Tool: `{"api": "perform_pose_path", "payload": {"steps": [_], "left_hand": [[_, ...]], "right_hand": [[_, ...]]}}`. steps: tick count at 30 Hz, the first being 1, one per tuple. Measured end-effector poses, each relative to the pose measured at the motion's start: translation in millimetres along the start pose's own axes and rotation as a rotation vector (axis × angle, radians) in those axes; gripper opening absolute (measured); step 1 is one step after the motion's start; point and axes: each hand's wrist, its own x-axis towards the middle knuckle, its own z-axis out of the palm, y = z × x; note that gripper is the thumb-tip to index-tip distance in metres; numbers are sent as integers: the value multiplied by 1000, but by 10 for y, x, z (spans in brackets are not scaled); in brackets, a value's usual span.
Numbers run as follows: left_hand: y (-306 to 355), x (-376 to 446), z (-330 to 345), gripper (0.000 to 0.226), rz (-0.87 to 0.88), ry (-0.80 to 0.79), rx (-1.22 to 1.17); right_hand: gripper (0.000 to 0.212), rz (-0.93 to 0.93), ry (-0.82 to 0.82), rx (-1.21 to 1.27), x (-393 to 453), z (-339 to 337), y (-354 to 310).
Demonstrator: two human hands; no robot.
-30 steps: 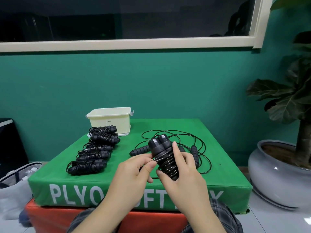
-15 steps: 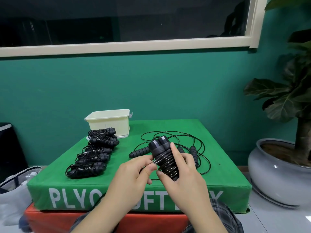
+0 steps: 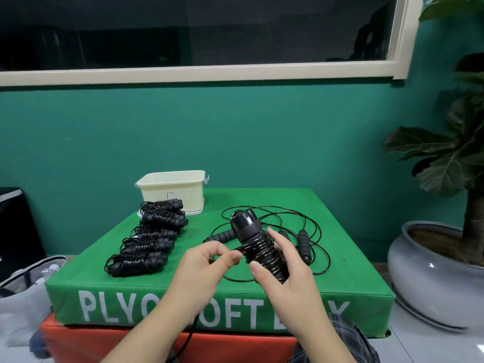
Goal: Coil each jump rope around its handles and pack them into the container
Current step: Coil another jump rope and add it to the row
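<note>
Green padded box [image 3: 262, 200] against teal wall [image 3: 235, 132]

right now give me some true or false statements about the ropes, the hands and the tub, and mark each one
1. The right hand holds a rope bundle upright off the box. True.
2. The left hand rests flat on the green box. False: its fingers pinch the cord beside the bundle.
3. Coiled ropes lie in a row left of the hands. True.
4. The cream container already holds coiled ropes. False: none show in it; the coiled ones lie in front of it.
5. One uncoiled rope lies loose on the box behind the hands. True.
</note>
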Motion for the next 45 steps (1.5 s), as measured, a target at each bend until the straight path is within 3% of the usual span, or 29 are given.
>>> {"api": "perform_pose_path", "payload": {"steps": [4, 8, 11, 14, 19, 24, 27, 33, 39, 42, 45], "left_hand": [[-34, 49, -7, 42, -92, -23, -71], [-83, 75, 24, 82, -105, -170, -204], [-61, 28, 31, 64, -121, -257, -230], [-92, 2, 17, 47, -120, -183, -146], [-105, -25, -26, 51, -71, -98, -19], [51, -38, -51, 38, 51, -72, 95], [0, -52, -51, 29, 150, -58, 218], [-98, -38, -27, 47, 235, -96, 329], [-149, -67, 32, 41, 303, -177, 435], [-124, -50, 25, 41, 328, -252, 426], [-120, -33, -4, 23, 344, -343, 422]], "right_hand": [[54, 18, -88, 135, -8, -15, -31], [57, 9, -138, 238, -12, 13, -9], [57, 24, -162, 294, -1, 30, 38], [52, 57, -112, 361, 18, 20, 19], [34, -141, 21, 173, 45, -6, -9], [36, -127, -5, 209, 53, -22, -32], [45, -54, -63, 134, 46, -38, -46], [88, -3, -116, -58, 55, -56, -33], [128, 62, -92, -337, 34, 25, 19], [122, 54, 2, -340, 48, 28, 49], [104, 49, 46, -298, 61, -38, 46]]}}
